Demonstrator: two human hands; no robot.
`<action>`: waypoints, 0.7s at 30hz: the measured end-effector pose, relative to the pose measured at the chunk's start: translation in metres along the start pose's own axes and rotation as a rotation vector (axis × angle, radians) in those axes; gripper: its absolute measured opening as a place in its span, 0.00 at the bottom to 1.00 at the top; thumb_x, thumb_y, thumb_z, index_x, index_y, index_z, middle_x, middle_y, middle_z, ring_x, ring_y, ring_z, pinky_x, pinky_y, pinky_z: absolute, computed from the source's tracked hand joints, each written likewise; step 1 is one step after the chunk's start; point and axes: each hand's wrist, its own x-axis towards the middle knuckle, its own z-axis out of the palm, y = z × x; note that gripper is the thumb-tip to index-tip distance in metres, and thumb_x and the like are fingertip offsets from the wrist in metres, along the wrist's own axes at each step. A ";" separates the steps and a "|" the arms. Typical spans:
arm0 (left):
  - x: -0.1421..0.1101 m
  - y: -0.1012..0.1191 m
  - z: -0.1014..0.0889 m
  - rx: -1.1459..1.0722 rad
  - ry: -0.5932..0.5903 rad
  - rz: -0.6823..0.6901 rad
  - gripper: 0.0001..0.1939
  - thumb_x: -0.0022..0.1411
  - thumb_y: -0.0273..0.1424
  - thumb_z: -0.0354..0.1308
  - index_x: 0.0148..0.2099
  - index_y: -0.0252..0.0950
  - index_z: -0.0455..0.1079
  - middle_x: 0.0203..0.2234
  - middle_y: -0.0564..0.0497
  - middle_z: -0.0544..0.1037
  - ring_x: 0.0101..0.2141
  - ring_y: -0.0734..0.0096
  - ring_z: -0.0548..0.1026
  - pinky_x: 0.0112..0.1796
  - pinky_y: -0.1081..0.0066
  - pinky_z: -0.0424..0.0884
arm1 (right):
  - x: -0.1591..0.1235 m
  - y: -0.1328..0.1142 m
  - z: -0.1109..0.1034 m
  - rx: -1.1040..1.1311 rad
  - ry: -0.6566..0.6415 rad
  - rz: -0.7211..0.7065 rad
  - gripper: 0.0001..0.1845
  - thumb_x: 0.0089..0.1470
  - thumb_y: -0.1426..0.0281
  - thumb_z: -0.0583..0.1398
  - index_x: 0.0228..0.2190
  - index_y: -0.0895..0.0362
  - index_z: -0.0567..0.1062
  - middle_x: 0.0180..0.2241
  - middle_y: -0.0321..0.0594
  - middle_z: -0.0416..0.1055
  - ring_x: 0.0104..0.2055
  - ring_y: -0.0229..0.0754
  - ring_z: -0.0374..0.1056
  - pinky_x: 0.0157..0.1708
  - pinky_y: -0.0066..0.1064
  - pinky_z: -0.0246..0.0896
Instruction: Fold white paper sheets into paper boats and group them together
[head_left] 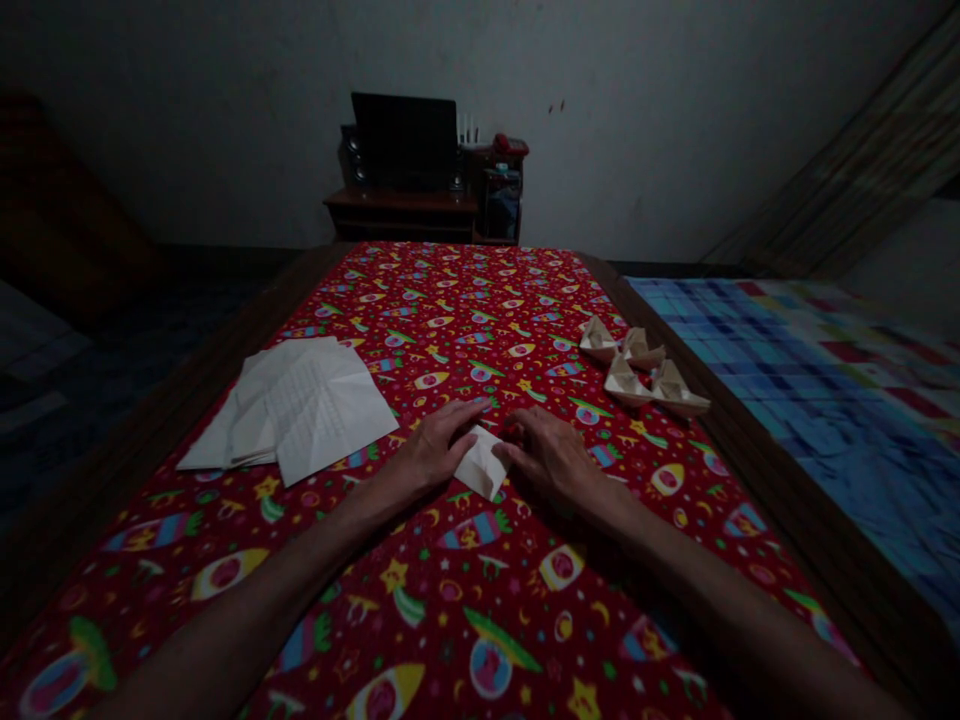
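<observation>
A small piece of folded paper (481, 466), pale and diamond-shaped with a crease down its middle, lies on the red cloth between my two hands. At its left edge is my left hand (442, 440), the thumb on the paper and the fingers reaching past its far corner. My right hand (551, 447) has curled fingers, with thumb and fingertips closed at the paper's right edge. The right fingertips are dark and partly hidden. Off to the left lies a fanned stack of creased paper sheets (330, 405). Several folded paper boats (630, 375) sit together at the right.
The patterned red cloth (480, 610) covers a long table with a dark wooden edge (660, 335). Beyond its far end stand a black monitor (405, 138) and a red telephone (511, 146) on a low wooden desk (401, 208). A plaid sheet (742, 370) spreads at the right.
</observation>
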 end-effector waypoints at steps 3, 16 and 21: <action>-0.004 0.003 0.000 0.084 0.067 0.065 0.19 0.61 0.23 0.49 0.55 0.37 0.63 0.48 0.45 0.68 0.50 0.65 0.67 0.50 0.61 0.67 | 0.002 -0.002 0.010 0.000 -0.011 -0.062 0.06 0.55 0.66 0.58 0.33 0.56 0.70 0.31 0.38 0.68 0.31 0.38 0.61 0.29 0.27 0.51; -0.029 0.009 -0.017 0.051 -0.155 0.106 0.11 0.65 0.27 0.48 0.49 0.38 0.65 0.44 0.47 0.71 0.47 0.67 0.67 0.49 0.65 0.66 | -0.017 -0.002 0.004 0.127 -0.118 -0.342 0.09 0.58 0.68 0.55 0.32 0.55 0.75 0.33 0.39 0.67 0.33 0.37 0.60 0.30 0.28 0.52; -0.029 0.007 -0.018 0.028 -0.146 0.112 0.08 0.64 0.24 0.47 0.45 0.36 0.63 0.42 0.46 0.71 0.46 0.67 0.68 0.47 0.64 0.66 | -0.016 -0.007 -0.002 0.081 -0.186 -0.426 0.09 0.58 0.69 0.54 0.36 0.53 0.75 0.36 0.41 0.68 0.37 0.39 0.61 0.34 0.31 0.55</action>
